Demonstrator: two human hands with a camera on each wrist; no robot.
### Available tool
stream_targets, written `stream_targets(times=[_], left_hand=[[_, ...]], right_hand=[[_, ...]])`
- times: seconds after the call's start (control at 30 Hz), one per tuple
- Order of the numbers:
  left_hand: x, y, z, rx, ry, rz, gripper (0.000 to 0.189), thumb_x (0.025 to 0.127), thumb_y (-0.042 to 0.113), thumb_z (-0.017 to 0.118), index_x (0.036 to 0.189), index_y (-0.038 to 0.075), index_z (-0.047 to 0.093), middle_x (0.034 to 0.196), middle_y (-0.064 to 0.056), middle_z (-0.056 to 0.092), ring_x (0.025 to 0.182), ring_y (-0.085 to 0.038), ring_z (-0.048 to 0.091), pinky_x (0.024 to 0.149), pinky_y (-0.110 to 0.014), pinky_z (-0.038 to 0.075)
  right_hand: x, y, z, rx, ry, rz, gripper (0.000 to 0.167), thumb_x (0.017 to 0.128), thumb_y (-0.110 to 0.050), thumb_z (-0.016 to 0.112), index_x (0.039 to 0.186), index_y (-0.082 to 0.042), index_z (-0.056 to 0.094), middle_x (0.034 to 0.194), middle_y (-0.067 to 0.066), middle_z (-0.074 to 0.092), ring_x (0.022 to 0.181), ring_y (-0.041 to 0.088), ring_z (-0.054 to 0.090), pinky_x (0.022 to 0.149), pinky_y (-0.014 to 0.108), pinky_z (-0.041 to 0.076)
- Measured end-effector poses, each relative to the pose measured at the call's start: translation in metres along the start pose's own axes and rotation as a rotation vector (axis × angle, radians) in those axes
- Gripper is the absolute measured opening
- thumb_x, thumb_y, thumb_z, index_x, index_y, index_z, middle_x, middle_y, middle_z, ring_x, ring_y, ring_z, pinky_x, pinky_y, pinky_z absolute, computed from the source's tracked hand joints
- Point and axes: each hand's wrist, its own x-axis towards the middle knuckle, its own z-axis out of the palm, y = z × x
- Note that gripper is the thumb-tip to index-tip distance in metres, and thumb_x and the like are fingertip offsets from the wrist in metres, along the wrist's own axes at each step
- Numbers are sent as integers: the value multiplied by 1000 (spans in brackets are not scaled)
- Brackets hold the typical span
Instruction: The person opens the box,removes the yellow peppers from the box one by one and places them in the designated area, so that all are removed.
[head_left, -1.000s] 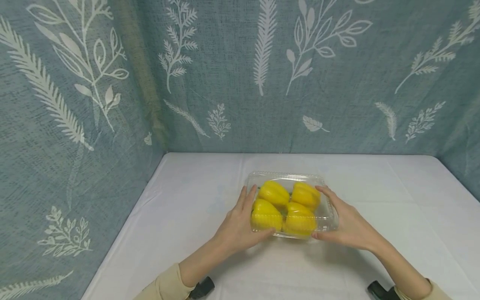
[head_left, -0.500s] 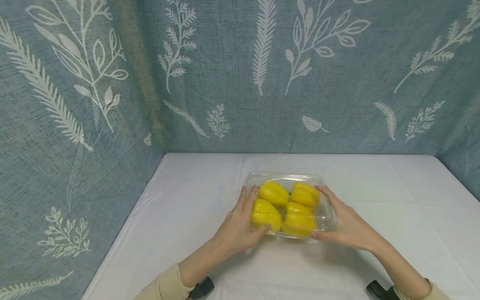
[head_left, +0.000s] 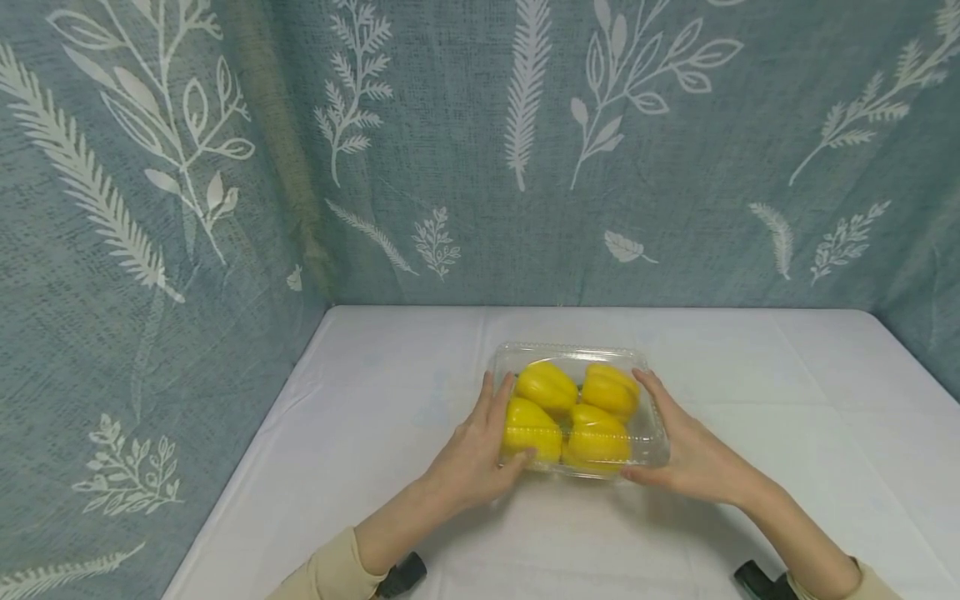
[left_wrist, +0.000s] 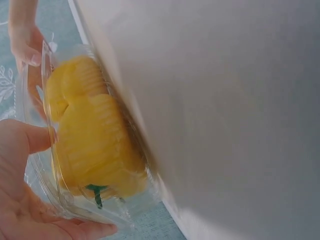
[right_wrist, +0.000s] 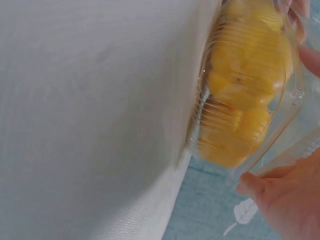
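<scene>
A clear plastic clamshell box point(head_left: 577, 354) with several yellow bell peppers point(head_left: 546, 387) inside sits near the middle of the table. Its lid lies over the peppers. My left hand point(head_left: 471, 457) holds the box's left end, thumb at the near rim and fingers along the side. At the opposite end, my right hand point(head_left: 693, 450) grips the box, its thumb at the near corner and fingers at the far side. In the left wrist view a green stem point(left_wrist: 97, 195) shows on one pepper through the plastic. The right wrist view shows the ribbed box wall point(right_wrist: 207, 75).
A white cloth point(head_left: 360, 417) covers the table. Behind it and at the left hangs a blue-green curtain point(head_left: 465, 150) with white leaf prints. Dark wrist-worn devices point(head_left: 403, 575) show at the cuffs of the beige sleeves point(head_left: 330, 571).
My left thumb has slid slightly left along the near rim. My right hand has shifted a little inward, and the lid's right edge has moved left with it. The peppers stay nearly in place.
</scene>
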Motion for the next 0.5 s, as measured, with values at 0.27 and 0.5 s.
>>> stream_targets(times=[0.27, 0.5], left_hand=[[0, -2, -1, -7, 4, -3, 97, 90, 37, 67, 157, 10, 3, 159, -25, 0, 124, -53, 44, 99, -56, 42], [0, -2, 0, -27, 18, -68, 108, 85, 39, 72, 157, 9, -3, 161, -19, 6, 121, -49, 50, 102, -51, 42]], right_hand=[[1, 2, -1, 3, -18, -19, 117, 74, -36, 86, 157, -17, 6, 160, 24, 8, 139, 52, 21, 102, 71, 27], [1, 3, -1, 10, -29, -30, 114, 75, -35, 85, 156, -16, 7, 160, 23, 7, 140, 51, 18, 102, 72, 25]])
